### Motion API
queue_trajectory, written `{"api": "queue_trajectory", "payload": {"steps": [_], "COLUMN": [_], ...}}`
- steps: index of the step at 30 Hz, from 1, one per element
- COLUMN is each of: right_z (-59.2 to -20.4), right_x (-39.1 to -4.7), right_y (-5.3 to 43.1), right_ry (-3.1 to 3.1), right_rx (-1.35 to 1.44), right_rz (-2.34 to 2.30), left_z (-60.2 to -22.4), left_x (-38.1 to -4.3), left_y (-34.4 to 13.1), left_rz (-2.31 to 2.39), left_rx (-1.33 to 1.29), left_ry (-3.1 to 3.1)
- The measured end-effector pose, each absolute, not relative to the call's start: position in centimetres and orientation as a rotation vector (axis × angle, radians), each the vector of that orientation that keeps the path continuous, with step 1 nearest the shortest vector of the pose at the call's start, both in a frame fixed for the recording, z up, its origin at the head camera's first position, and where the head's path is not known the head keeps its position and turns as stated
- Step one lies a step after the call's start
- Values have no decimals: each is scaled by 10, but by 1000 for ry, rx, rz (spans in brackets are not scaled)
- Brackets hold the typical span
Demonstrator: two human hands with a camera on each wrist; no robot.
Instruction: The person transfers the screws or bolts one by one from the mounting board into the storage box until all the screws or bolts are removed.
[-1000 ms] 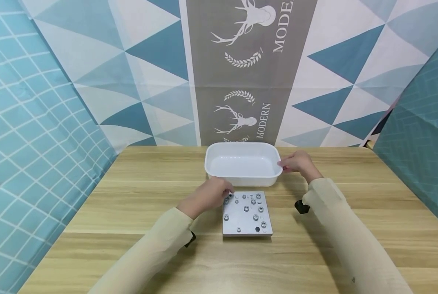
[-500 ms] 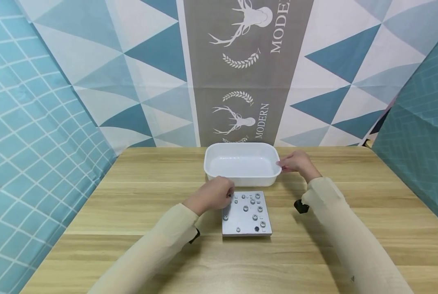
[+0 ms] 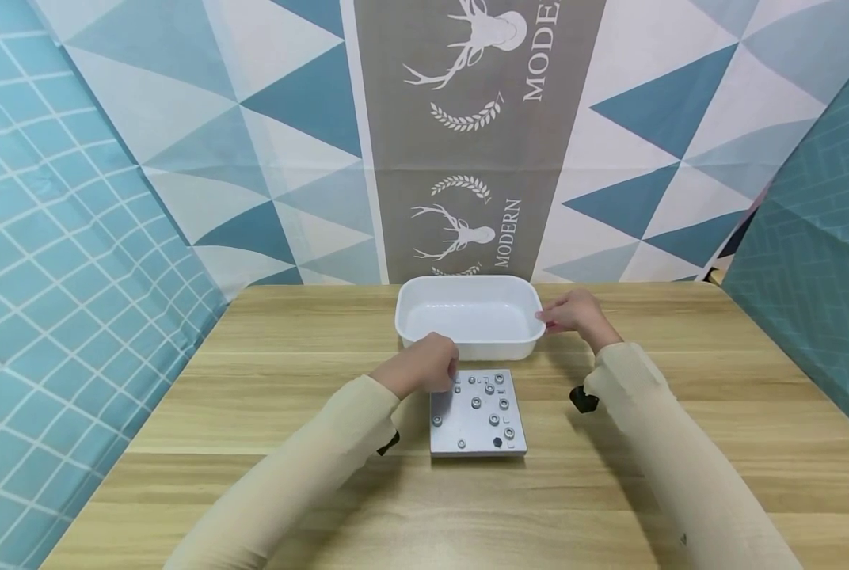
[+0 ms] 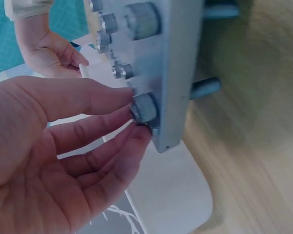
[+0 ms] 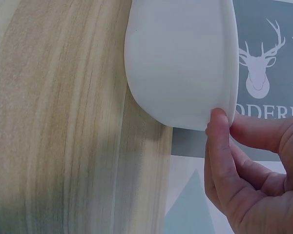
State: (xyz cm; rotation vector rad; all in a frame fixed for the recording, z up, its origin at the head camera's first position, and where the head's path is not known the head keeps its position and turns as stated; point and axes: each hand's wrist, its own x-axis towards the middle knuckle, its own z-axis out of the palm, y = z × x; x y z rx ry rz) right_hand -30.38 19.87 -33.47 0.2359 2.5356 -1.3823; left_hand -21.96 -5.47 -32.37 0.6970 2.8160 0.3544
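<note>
My left hand (image 3: pixel 424 366) is at the far left corner of a silver metal plate (image 3: pixel 460 423) set with several bolts. In the left wrist view the thumb and fingers pinch the head of a corner bolt (image 4: pixel 144 108), which sits in the plate; the head view hides this bolt behind the hand. Bolt shanks (image 4: pixel 206 87) stick out from the plate's underside. Behind the plate stands a white rectangular plastic basin (image 3: pixel 467 348) with nothing seen inside. At its right end my right hand (image 3: pixel 574 311) pinches the rim between thumb and fingers, as the right wrist view shows.
The wooden table (image 3: pixel 268 332) carries the plate and basin. A patterned cloth (image 3: pixel 296 158) hangs behind it, with blue tiled cloth (image 3: pixel 75 317) on the left and teal cloth (image 3: pixel 816 253) on the right. A small black device (image 3: pixel 584 399) sits under the right wrist.
My left hand has shifted slightly right and away from me and has turned over the corner bolt. My right hand, the basin and the plate stay in place.
</note>
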Motion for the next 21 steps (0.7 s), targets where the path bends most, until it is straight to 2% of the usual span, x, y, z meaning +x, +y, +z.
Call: {"api": "queue_trajectory", "payload": {"steps": [10, 21], "right_z": [-332, -338], "right_x": [-303, -301], "right_y": [199, 202], "right_ry": [2548, 2568], "right_rx": [236, 225], "right_rz": [-1390, -1408], "left_z": [-319, -321], "left_x": [-222, -223], "left_y": [-45, -45], "left_rz": [335, 340], "left_rx": [595, 678], "left_ry": [2800, 2851]}}
